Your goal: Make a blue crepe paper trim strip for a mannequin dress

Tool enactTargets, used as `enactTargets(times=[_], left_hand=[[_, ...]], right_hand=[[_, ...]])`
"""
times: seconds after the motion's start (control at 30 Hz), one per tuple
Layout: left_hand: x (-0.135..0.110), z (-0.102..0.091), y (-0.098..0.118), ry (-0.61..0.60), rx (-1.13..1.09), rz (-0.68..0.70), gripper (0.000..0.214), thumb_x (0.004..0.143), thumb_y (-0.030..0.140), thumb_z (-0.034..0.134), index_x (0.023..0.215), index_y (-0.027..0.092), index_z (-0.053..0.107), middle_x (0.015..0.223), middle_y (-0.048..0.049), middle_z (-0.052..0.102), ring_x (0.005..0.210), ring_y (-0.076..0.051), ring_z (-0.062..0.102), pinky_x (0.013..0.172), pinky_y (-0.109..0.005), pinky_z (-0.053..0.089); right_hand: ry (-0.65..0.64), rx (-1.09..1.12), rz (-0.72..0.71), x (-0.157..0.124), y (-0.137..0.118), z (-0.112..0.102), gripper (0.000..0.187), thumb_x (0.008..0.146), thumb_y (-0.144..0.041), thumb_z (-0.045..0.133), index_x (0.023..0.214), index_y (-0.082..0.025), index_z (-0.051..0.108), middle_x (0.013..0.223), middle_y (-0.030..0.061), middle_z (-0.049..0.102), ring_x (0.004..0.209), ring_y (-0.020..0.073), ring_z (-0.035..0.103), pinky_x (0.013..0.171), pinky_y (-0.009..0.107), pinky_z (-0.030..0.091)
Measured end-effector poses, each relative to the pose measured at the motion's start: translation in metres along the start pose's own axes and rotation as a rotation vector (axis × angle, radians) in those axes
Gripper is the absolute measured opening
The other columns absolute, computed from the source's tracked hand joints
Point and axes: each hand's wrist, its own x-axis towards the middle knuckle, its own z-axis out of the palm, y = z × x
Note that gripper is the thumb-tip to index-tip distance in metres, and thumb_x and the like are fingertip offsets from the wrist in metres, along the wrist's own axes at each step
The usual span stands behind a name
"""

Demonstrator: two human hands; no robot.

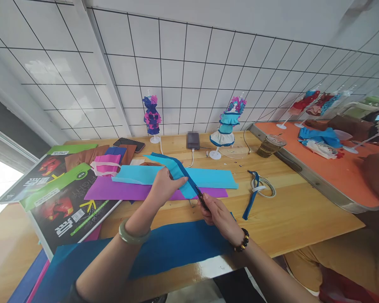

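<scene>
My left hand (164, 185) pinches a light blue strip with a dark blue edge (176, 169), thumb on top, holding it slantwise above the table. Dark-handled scissors (202, 202) are gripped in my right hand (217, 215), their blades at the near end of the dark blue edge. My fingers partly hide the handles. Under the strip lie a flat light blue piece of cloth-like material (213, 178) and a purple piece (113, 190). Closer to me, a wide dark blue piece (180, 248) passes beneath both forearms.
Two small dress stands, purple-pink (152, 118) and blue-white (225, 128), stand by the tiled wall. Printed folders (72, 206) lie left. A tape roll (267, 187) with a dark blue strip (250, 202) and a drink cup (270, 146) are right, beside an orange-topped table (334, 176).
</scene>
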Motion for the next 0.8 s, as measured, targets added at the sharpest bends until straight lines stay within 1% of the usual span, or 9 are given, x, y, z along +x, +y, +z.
enactTargets(times=[0.07,0.13,0.27,0.33,0.4,0.5,0.57,0.67,0.8], left_hand=[[0.0005,-0.0001,-0.0013,0.019,0.018,-0.010,0.025,0.061,0.027,0.070,0.059,0.017,0.047,0.051,0.0073,0.040,0.047,-0.006,0.036,0.044,-0.020,0.031],[0.0011,-0.0004,-0.0032,0.028,0.026,-0.018,0.028,0.060,0.028,0.070,0.056,0.017,0.044,0.050,0.0071,0.040,0.046,-0.007,0.037,0.044,-0.020,0.031],[0.0024,-0.0006,-0.0064,-0.024,-0.022,-0.006,0.021,0.062,0.028,0.068,0.064,0.017,0.050,0.058,0.0040,0.050,0.054,-0.010,0.046,0.049,-0.022,0.036],[0.0023,-0.0004,-0.0058,-0.037,-0.030,-0.006,0.020,0.063,0.027,0.067,0.064,0.017,0.050,0.059,0.0036,0.050,0.055,-0.011,0.047,0.049,-0.023,0.037],[0.0016,0.0000,-0.0038,-0.028,-0.019,-0.007,0.024,0.063,0.025,0.068,0.061,0.018,0.045,0.056,0.0052,0.045,0.052,-0.009,0.044,0.048,-0.022,0.035],[0.0003,0.0007,-0.0012,0.008,0.021,-0.005,0.036,0.062,0.024,0.069,0.055,0.019,0.034,0.050,0.0078,0.034,0.046,-0.006,0.033,0.043,-0.020,0.028],[0.0003,0.0008,-0.0015,0.024,0.052,-0.011,0.041,0.062,0.025,0.069,0.054,0.019,0.030,0.049,0.0084,0.030,0.044,-0.005,0.028,0.042,-0.020,0.025],[0.0015,0.0008,-0.0042,0.022,0.047,-0.022,0.036,0.061,0.027,0.070,0.058,0.019,0.035,0.051,0.0082,0.033,0.046,-0.006,0.032,0.043,-0.020,0.027],[0.0026,0.0011,-0.0071,-0.037,-0.050,-0.031,0.028,0.061,0.028,0.071,0.072,0.017,0.049,0.061,0.0051,0.048,0.056,-0.010,0.047,0.051,-0.023,0.038]], right_hand=[[0.010,-0.006,0.003,0.0003,0.0003,-0.0001,0.045,0.081,-0.063,0.041,0.077,-0.019,0.050,0.055,-0.0069,0.026,0.045,0.0067,0.016,0.042,0.023,0.014],[0.016,-0.014,0.005,0.0006,0.0007,-0.0001,0.046,0.080,-0.064,0.042,0.076,-0.019,0.050,0.055,-0.0069,0.026,0.045,0.0069,0.016,0.042,0.023,0.013],[0.020,-0.024,-0.003,0.0010,0.0020,-0.0003,0.046,0.080,-0.064,0.041,0.076,-0.019,0.051,0.055,-0.0068,0.025,0.045,0.0072,0.016,0.042,0.023,0.013],[0.023,-0.026,-0.005,0.0011,0.0024,-0.0005,0.046,0.080,-0.064,0.042,0.076,-0.019,0.051,0.055,-0.0066,0.025,0.045,0.0073,0.017,0.042,0.024,0.013],[0.028,-0.026,-0.004,0.0015,0.0027,-0.0007,0.045,0.080,-0.063,0.043,0.075,-0.019,0.051,0.055,-0.0065,0.025,0.045,0.0073,0.017,0.042,0.024,0.013],[0.032,-0.022,-0.007,0.0025,0.0033,-0.0011,0.044,0.080,-0.062,0.043,0.074,-0.019,0.051,0.054,-0.0066,0.025,0.045,0.0070,0.017,0.042,0.024,0.013],[0.038,-0.022,-0.009,0.0032,0.0038,-0.0013,0.045,0.080,-0.062,0.044,0.074,-0.019,0.051,0.054,-0.0068,0.025,0.045,0.0068,0.017,0.042,0.024,0.013],[0.047,-0.026,-0.011,0.0036,0.0043,-0.0014,0.045,0.080,-0.062,0.043,0.073,-0.018,0.051,0.053,-0.0069,0.025,0.044,0.0067,0.018,0.041,0.024,0.013],[0.064,-0.030,-0.016,0.0035,0.0036,-0.0014,0.044,0.081,-0.061,0.044,0.071,-0.018,0.051,0.052,-0.0069,0.026,0.043,0.0065,0.018,0.041,0.024,0.013]])
